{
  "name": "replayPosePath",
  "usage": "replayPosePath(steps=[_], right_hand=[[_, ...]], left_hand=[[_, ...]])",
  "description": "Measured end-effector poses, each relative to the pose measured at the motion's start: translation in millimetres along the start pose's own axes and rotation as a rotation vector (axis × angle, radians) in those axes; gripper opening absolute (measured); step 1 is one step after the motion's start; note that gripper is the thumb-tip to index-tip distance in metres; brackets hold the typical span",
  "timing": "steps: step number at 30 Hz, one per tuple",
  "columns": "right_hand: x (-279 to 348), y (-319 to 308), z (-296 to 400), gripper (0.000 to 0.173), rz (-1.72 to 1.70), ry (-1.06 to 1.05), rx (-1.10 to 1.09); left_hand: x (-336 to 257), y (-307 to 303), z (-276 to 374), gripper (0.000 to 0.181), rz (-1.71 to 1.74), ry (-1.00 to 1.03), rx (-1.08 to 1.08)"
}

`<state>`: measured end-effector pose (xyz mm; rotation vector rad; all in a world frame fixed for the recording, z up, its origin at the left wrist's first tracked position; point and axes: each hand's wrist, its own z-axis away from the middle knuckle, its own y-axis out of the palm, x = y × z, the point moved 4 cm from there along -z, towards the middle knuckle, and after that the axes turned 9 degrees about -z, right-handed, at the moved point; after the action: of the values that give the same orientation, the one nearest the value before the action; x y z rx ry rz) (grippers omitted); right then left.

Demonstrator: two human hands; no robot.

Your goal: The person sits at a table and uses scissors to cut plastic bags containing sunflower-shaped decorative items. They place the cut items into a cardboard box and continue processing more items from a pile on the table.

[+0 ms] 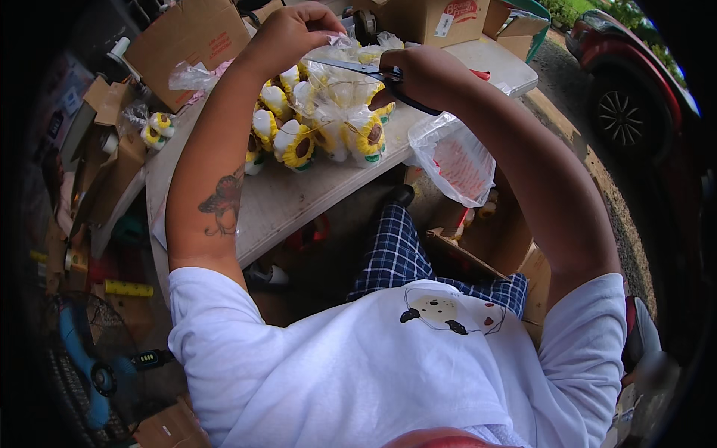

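My left hand (297,36) pinches the gathered top of a clear plastic wrapper (340,41) above a cluster of small sunflower-shaped pieces (295,147). These are white and green with yellow petals and brown centres; several are wrapped in clear plastic tied with thin twine. In my right hand (428,73) is a pair of scissors (350,66) with dark handles. Its blades point left, just below my left fingertips; whether they touch the plastic cannot be made out. The pieces stand on a pale tabletop (269,218), partly hidden by my left forearm.
A clear plastic bag (456,162) hangs at the table's near edge, above an open cardboard box (498,224). More cardboard boxes (190,47) crowd the back and left. Two wrapped sunflower pieces (157,130) lie at far left. A fan (92,364) stands lower left; a red vehicle (627,67) is outside.
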<state>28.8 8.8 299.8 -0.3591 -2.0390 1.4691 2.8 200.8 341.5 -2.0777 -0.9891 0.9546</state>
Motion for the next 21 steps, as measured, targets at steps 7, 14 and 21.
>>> replayPosePath(steps=[7,14,21], right_hand=[[-73.1,45.4,49.6,0.075,-0.544,0.287,-0.189],[-97.8,77.2,116.3,0.046,-1.191,0.477,-0.269],[-150.5,81.0,183.3,0.048,-1.244,0.584,-0.387]], left_hand=[[-109.1,46.3,115.7,0.014,0.507,-0.009,0.27],[-36.3,175.7,142.4,0.042,0.505,-0.452,0.245],[3.6,179.3,119.5,0.05,0.242,-0.493,0.028]])
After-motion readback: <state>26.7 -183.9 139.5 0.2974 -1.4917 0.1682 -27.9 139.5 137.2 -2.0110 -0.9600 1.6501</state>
